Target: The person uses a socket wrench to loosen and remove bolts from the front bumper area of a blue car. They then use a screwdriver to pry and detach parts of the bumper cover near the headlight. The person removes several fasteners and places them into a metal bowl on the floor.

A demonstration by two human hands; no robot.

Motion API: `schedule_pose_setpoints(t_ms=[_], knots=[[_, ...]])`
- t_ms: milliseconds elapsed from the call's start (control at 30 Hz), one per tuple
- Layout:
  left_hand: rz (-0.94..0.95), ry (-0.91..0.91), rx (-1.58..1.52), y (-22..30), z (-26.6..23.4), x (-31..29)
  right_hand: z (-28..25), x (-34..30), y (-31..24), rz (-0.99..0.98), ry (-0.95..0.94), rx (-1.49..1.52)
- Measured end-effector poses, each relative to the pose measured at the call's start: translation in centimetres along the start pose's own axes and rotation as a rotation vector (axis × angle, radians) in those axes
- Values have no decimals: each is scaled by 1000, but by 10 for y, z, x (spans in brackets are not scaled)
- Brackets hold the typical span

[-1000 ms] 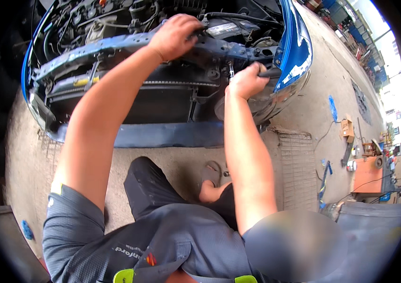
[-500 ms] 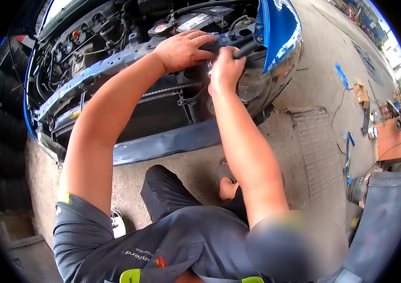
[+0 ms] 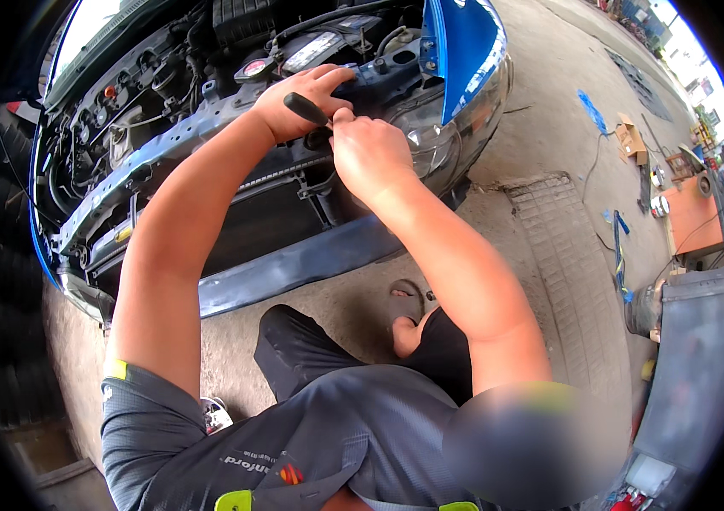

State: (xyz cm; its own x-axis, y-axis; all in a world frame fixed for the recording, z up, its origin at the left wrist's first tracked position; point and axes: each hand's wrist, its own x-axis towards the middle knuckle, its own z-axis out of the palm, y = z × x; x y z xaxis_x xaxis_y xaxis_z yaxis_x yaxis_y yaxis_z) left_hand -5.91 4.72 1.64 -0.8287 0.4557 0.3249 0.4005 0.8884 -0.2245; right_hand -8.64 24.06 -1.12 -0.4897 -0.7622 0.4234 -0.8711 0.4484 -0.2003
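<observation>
My left hand lies palm down on the front crossmember of a car's open engine bay, fingers stretched toward the headlight corner. Close beside it, my right hand is closed around a black-handled tool. The tool's rounded grip sticks out up and to the left, in front of my left hand. Its working end is hidden by my right hand, so its exact kind does not show. The clear headlight sits just right of my right hand, under a blue fender.
Below the crossmember are the exposed radiator and a dark bumper beam. On the concrete floor at right lie a cardboard box, a blue jack-like bar and an orange-brown box. A person's sandalled foot stands below the beam.
The tool's black grip has swung from pointing right to pointing up-left. My right hand has turned with it and shifted left. The view has moved slightly; my left hand stays on the crossmember.
</observation>
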Motion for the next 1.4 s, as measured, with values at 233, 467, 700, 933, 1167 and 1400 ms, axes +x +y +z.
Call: schedule_pose_setpoints(t_ms=[233, 467, 700, 933, 1167, 1400], knots=[[35, 85, -32, 5, 4, 7, 37, -5, 1, 904, 213, 1456], [-27, 7, -5, 3, 2, 0, 9, -8, 4, 103, 119, 146], [-10, 35, 27, 6, -3, 3, 36, -10, -1, 609, 167, 787], [38, -32, 85, 4, -4, 3, 40, -16, -10, 307, 424, 320], [11, 14, 84, 2, -1, -5, 28, -12, -15, 343, 207, 260], [32, 37, 104, 2, 7, -4, 40, -3, -10, 708, 179, 1128]])
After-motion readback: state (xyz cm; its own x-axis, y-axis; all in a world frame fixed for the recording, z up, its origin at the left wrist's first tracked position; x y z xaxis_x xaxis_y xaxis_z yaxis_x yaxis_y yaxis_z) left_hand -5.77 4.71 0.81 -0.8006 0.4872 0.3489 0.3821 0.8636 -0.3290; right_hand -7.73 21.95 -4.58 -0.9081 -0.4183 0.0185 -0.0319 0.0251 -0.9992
